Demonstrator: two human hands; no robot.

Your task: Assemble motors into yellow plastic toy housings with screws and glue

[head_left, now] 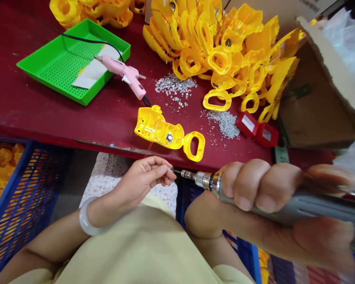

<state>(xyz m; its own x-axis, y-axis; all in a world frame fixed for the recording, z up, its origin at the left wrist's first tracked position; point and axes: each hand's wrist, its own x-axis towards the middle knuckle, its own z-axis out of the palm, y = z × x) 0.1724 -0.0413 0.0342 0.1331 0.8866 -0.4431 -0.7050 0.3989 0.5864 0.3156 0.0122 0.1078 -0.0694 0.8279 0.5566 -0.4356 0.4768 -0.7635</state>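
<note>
My right hand is wrapped round a grey powered screwdriver that points left. Its thin bit ends at the fingertips of my left hand, which pinch a tiny shiny piece, seemingly a screw, at the bit's tip. Just beyond my left hand, a yellow plastic shell lies open side up near the table's front edge, with a round metal part and thin wires in it. Small silver screws are heaped to its right, and a pile of small metal pieces lies behind it.
A pink glue gun with a black cable leans on a green tray at the back left. Many yellow shells are piled at the back. Two red blocks and a cardboard box stand right. Blue crates flank my lap.
</note>
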